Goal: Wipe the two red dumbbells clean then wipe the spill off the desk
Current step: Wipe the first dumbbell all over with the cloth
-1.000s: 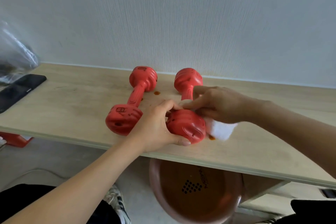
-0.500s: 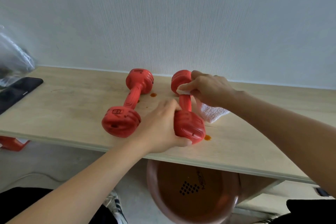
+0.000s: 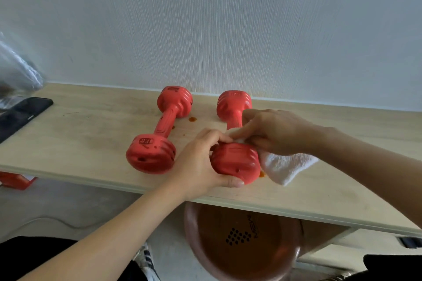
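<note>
Two red dumbbells lie on the light wooden desk (image 3: 342, 191), both pointing away from me. The left dumbbell (image 3: 159, 134) lies untouched. My left hand (image 3: 201, 162) grips the near head of the right dumbbell (image 3: 235, 162) from its left side. My right hand (image 3: 276, 132) holds a white cloth (image 3: 285, 166) wrapped over that dumbbell's handle, just behind the near head. Orange spill drops sit between the dumbbells (image 3: 193, 119) and beside the near head of the right dumbbell (image 3: 262, 174).
A black phone (image 3: 22, 114) lies at the desk's left edge, with a clear plastic bag (image 3: 16, 70) behind it. A brown round stool (image 3: 242, 242) stands under the desk's front edge. A white wall rises directly behind the desk.
My right hand slid the cloth along the right dumbbell's handle, from the far head back toward the near head. My left hand has kept its grip on the near head.
</note>
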Demonstrator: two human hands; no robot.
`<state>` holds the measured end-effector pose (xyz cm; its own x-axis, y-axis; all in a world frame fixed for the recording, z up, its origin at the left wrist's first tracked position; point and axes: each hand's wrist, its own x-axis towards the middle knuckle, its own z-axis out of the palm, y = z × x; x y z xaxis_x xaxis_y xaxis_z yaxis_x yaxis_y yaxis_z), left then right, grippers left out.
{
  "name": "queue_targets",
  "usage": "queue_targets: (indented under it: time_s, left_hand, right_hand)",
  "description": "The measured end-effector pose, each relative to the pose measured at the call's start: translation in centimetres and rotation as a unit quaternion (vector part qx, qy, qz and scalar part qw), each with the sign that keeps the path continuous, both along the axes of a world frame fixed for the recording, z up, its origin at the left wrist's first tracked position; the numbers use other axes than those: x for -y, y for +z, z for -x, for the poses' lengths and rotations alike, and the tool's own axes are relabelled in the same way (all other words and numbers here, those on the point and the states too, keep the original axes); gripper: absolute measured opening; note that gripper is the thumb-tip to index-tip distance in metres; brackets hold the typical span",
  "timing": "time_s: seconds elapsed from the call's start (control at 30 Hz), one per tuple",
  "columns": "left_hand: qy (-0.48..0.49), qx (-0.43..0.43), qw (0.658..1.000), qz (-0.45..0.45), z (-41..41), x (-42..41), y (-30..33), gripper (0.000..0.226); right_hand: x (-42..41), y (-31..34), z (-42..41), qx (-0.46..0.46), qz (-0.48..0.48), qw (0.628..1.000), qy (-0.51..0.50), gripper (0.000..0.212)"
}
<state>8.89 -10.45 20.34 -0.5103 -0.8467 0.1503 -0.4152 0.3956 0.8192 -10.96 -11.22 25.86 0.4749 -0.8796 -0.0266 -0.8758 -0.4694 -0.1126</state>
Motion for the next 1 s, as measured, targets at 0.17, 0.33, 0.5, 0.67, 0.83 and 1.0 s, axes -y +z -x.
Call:
queue_targets:
  time_s: [0.17,0.33,0.5,0.67,0.83,1.0]
  left_hand:
    - [-0.007,0.017,1.0,-0.008,0.2,0.4,0.6,0.066]
    - [0.007,0.023,1.0,0.0,0.3,0.4,0.6,0.067]
    - [0.015,0.027,1.0,0.004,0.6,0.2,0.6,0.066]
    - [0.015,0.035,0.999,0.007,0.6,0.0,0.6,0.066]
    - [0.011,0.111,0.994,0.021,0.6,-0.4,2.2,0.065]
    - [-0.057,0.323,0.925,0.192,2.7,-0.7,4.1,0.073]
  right_hand:
    - [3.8,-1.0,0.5,0.016,0.057,0.989,-0.137,0.03]
    - [2.5,-1.0,0.7,0.043,0.021,0.996,-0.081,0.031]
    - [0.0,0.9,0.0,-0.053,-0.017,0.998,-0.006,0.036]
    - [3.9,0.0,-0.6,-0.082,0.065,0.99,-0.092,0.035]
    - [4.2,-1.1,-0.4,-0.053,0.055,0.99,-0.118,0.036]
    - [4.0,-1.1,-0.4,-0.053,0.056,0.991,-0.111,0.039]
